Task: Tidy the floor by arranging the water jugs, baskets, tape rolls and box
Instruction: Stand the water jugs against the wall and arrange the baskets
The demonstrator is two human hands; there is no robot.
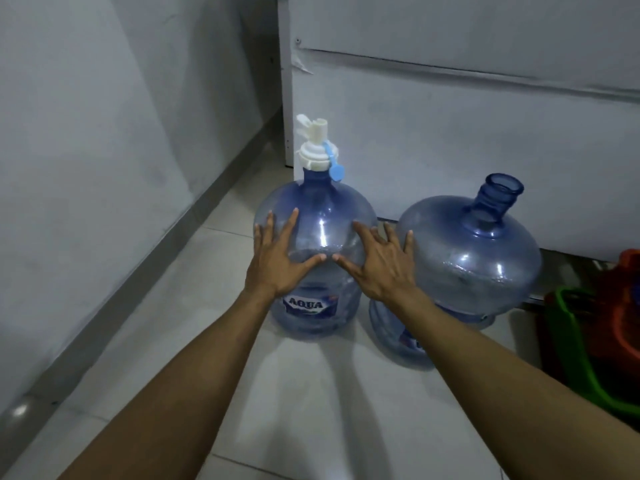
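Observation:
Two blue translucent water jugs stand side by side on the white tiled floor against a white cabinet. The left jug (320, 209) is upright, carries an AQUA label and has a white pump cap (313, 147) with a light-blue tag. The right jug (478, 258) has no cap and leans to the right. My left hand (277, 261) lies flat on the left jug's near left shoulder with its fingers spread. My right hand (377, 261) presses flat on its near right shoulder, and its outer fingers reach into the gap between the jugs.
A green basket (571, 341) and an orange one (627, 306) sit nested at the right edge, close to the right jug. The white cabinet (450, 116) stands behind the jugs. A grey wall (86, 168) runs along the left, with floor tiles between.

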